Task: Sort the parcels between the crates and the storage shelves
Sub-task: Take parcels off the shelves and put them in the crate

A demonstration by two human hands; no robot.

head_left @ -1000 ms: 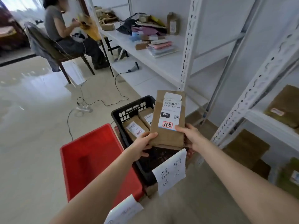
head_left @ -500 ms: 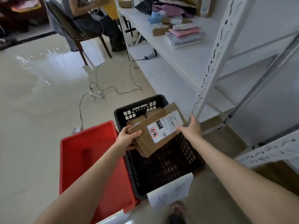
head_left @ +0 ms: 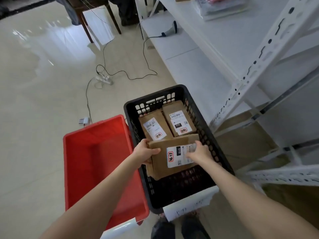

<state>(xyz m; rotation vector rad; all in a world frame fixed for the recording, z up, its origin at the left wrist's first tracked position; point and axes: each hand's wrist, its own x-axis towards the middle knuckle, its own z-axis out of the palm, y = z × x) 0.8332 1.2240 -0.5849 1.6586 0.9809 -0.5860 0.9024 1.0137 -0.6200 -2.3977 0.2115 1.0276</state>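
White steel storage shelves [head_left: 259,54] line the right of a glossy tiled floor [head_left: 43,100]. On the floor a red crate [head_left: 96,163] stands just beside a black slatted crate [head_left: 172,91]. Inside its near half is the cardboard parcel [head_left: 160,166], label up, long axis across the crate, barcode end toward the shelves. The left hand [head_left: 146,151] grips its left edge and the right hand [head_left: 198,153] holds its right end. Half a second ago the parcel was tilted above the rim.
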